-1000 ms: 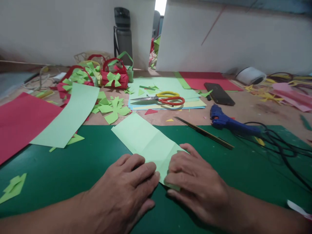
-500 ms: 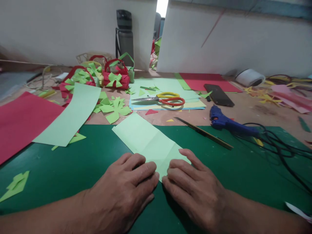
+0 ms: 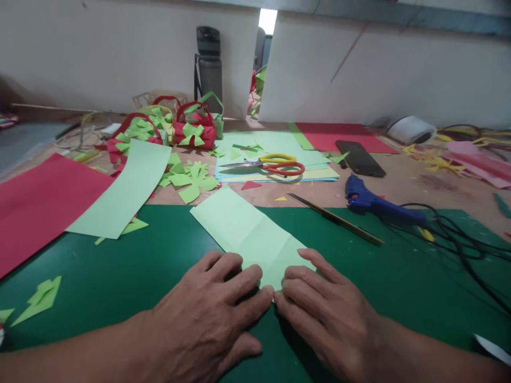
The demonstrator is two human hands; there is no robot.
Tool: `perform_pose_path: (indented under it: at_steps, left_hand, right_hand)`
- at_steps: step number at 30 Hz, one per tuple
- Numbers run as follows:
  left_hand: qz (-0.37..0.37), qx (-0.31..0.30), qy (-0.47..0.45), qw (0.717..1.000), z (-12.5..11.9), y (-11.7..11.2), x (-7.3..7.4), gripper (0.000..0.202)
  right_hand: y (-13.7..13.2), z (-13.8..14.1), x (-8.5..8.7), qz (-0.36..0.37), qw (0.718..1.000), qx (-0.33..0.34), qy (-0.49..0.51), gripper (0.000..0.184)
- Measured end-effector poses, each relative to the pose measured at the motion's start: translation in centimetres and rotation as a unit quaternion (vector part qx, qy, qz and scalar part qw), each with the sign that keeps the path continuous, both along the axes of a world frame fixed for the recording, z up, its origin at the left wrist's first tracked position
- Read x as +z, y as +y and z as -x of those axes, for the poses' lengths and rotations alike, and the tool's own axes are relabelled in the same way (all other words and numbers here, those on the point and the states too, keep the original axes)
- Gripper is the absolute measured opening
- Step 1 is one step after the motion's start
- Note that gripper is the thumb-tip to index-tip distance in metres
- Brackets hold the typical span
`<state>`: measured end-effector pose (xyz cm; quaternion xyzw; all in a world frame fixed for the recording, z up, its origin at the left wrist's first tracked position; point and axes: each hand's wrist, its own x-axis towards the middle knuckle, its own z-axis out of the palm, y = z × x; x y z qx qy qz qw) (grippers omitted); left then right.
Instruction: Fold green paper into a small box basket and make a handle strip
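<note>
A pale green sheet of paper lies slantwise on the green cutting mat, with faint creases across it. Both hands are at its near edge. My left hand presses the paper down with bent fingers, its thumb apart below on the mat. My right hand has its fingers curled over the near right corner, index finger raised a little; its thumb is hidden. The two hands' fingertips almost meet at the near corner. Beyond the sheet lie scissors with yellow and red handles, and a craft knife.
A blue glue gun with its black cord lies at right, a phone behind it. Red paper, a pale green strip, green bows and small red paper baskets are at left. A dark bottle stands behind.
The whole view has shifted slightly. My left thumb has moved away from its fingers, and its index fingertip now reaches further right, close to my right hand. The paper stays nearly in place.
</note>
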<state>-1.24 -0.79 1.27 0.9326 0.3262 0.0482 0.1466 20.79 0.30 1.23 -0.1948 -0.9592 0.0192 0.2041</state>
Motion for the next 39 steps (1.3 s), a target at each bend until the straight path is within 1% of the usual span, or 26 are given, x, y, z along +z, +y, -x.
perform_pose_path:
  at_steps: [2,4,9,12,15,17,23,27,29,31,35,37,39]
  left_hand:
    - [0.003,0.000,-0.001,1.000,0.0,0.1,0.0,0.036]
    - [0.007,-0.001,-0.009,1.000,0.0,0.1,0.1,0.035]
    - [0.007,-0.004,-0.047,0.999,0.1,0.0,0.1,0.024]
    - [-0.007,0.014,-0.078,0.997,0.1,-0.2,-0.2,0.021]
    - [-0.021,0.023,-0.098,0.995,0.1,-0.4,-0.4,0.021]
    - [-0.030,0.027,-0.103,0.994,0.1,-0.4,-0.4,0.022]
    - [-0.051,0.010,-0.108,0.993,0.3,-0.3,-0.3,0.023]
    - [-0.096,0.002,-0.127,0.987,0.5,-0.4,-0.7,0.022]
    - [-0.117,0.000,-0.130,0.985,0.6,-0.4,-0.7,0.023]
    - [-0.112,-0.003,-0.101,0.989,0.6,-0.4,-0.3,0.030]
    - [-0.068,-0.011,-0.005,0.998,0.2,-0.6,0.4,0.055]
    - [-0.073,-0.001,0.015,0.997,0.2,-0.9,0.3,0.064]
    - [-0.086,0.013,0.025,0.996,0.2,-1.3,-0.1,0.067]
  right_hand:
    - [0.1,0.0,-0.1,0.014,1.000,0.001,0.004,0.028]
    - [0.3,0.1,0.0,0.047,0.999,-0.016,0.009,0.028]
    - [0.9,0.5,0.3,0.153,0.983,-0.105,0.009,0.025]
    - [1.3,0.7,0.4,0.184,0.973,-0.141,0.020,0.024]
    - [1.7,0.8,0.2,0.175,0.969,-0.170,0.033,0.024]
    - [1.9,0.8,-0.1,0.158,0.971,-0.177,0.037,0.023]
    - [2.1,1.0,-0.9,0.123,0.976,-0.177,0.034,0.021]
    - [2.2,1.1,-0.9,0.105,0.978,-0.175,0.039,0.021]
    - [2.1,1.1,-0.9,0.098,0.979,-0.175,0.039,0.021]
    - [2.0,1.1,-0.9,0.098,0.979,-0.175,0.035,0.021]
    - [1.9,1.0,-0.9,0.092,0.979,-0.178,0.034,0.021]
    - [1.9,1.0,-0.9,0.088,0.979,-0.179,0.035,0.021]
    - [2.0,1.1,-0.9,0.084,0.980,-0.180,0.035,0.021]
